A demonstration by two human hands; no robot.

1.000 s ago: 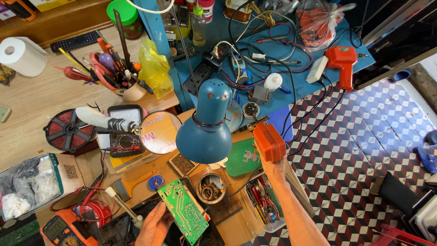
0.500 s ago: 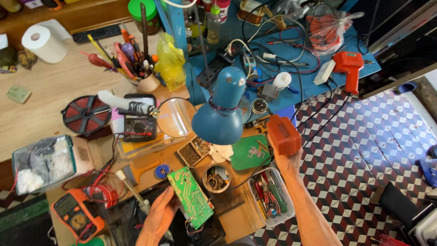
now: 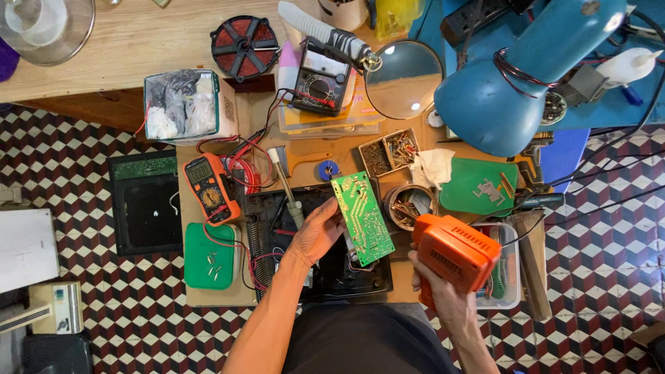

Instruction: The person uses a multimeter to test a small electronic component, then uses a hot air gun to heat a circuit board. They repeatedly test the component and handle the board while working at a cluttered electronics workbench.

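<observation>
The left hand holds a green circuit board by its edge, tilted above a black tray on the surface. The right hand is clenched around an orange heat gun, just right of the board, so heating seems underway; the nozzle likely needs aiming at the board. Beyond the board, a divided box holds small metal parts, and a round tin holds bits.

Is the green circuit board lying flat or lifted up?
Lifted: the left hand holds the green circuit board by its edge, tilted above the black tray.
</observation>
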